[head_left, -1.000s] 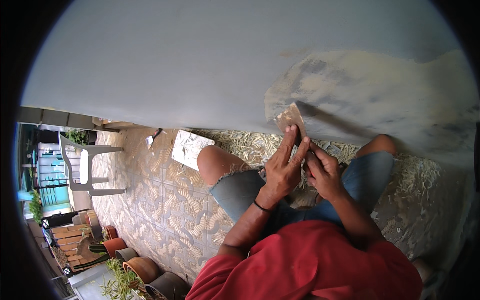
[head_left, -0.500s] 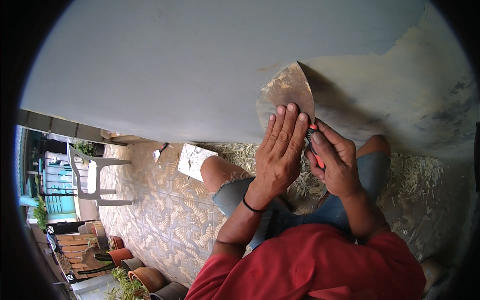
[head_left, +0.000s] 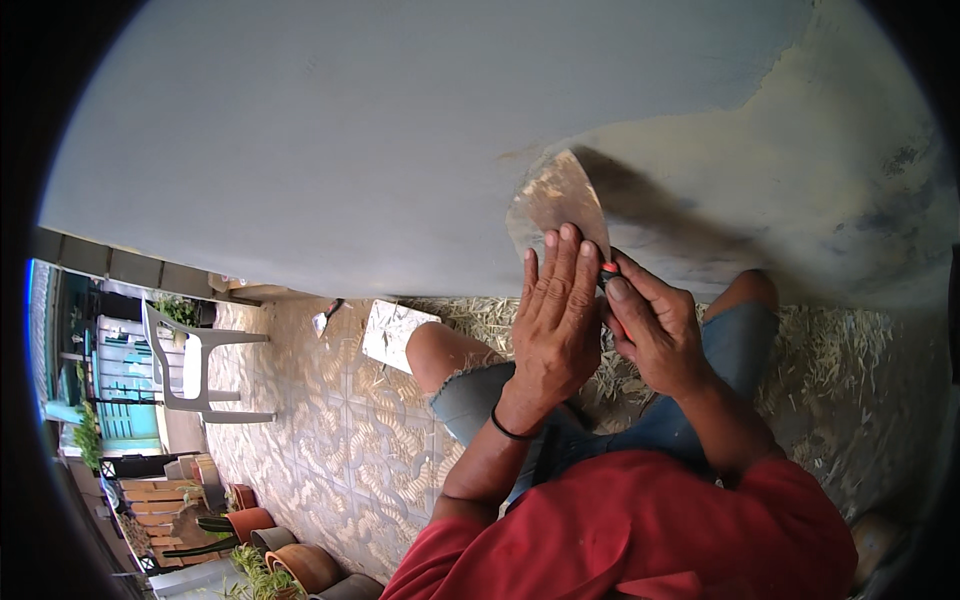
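A wide putty knife [head_left: 563,195] with a stained metal blade and a red and black handle lies against the wall. My right hand [head_left: 658,325] is closed around its handle. Flat on the blade rests my left hand [head_left: 555,325], its fingers stretched out and pressing on the metal. The wall [head_left: 340,140] is grey around the blade's left side. To the right of it spreads a paler, mottled patch [head_left: 690,150] with an uneven edge. The lower part of the handle is hidden behind my right fingers.
Pale shavings [head_left: 835,345] litter the patterned floor [head_left: 340,440] below the wall. Beside my left knee lies a white board [head_left: 392,330], and farther left another scraper [head_left: 326,318]. A plastic chair [head_left: 195,365] and several plant pots [head_left: 250,522] stand at left.
The putty knife has shifted left and slightly down along the wall, and both hands have moved with it. My grip stays the same.
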